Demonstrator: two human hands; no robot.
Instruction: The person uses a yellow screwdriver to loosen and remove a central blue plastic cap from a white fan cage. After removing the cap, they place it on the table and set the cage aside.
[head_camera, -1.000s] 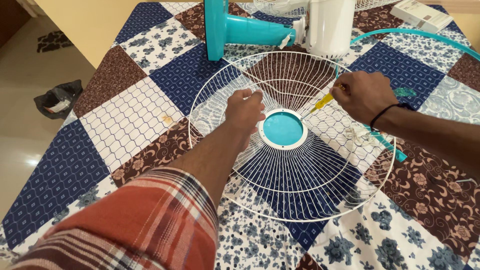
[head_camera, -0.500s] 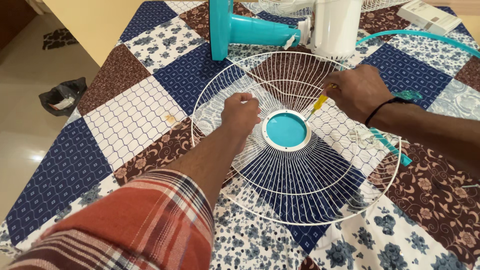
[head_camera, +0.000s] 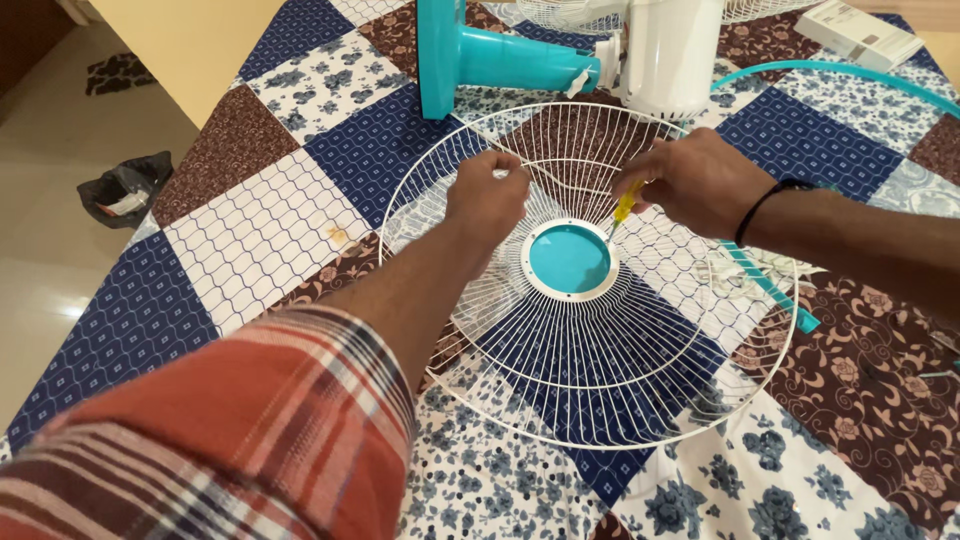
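Note:
A white wire fan guard (head_camera: 640, 390) with a round teal centre cap (head_camera: 569, 259) lies flat on a patchwork cloth. My left hand (head_camera: 487, 200) rests on the guard's upper left wires, fingers closed on a small metal piece I cannot make out. My right hand (head_camera: 697, 182) holds a yellow-handled screwdriver (head_camera: 625, 206) whose tip points down at the rim of the centre cap.
The teal and white fan body (head_camera: 560, 55) lies on its side just behind the guard. A teal ring (head_camera: 840, 75) curves at the right, a white box (head_camera: 858, 30) sits at the back right. The table edge runs along the left, with floor and a dark bag (head_camera: 125, 188) below.
Both hands have shifted slightly up the guard toward the fan body. The screwdriver tip has come closer to the centre cap's rim.

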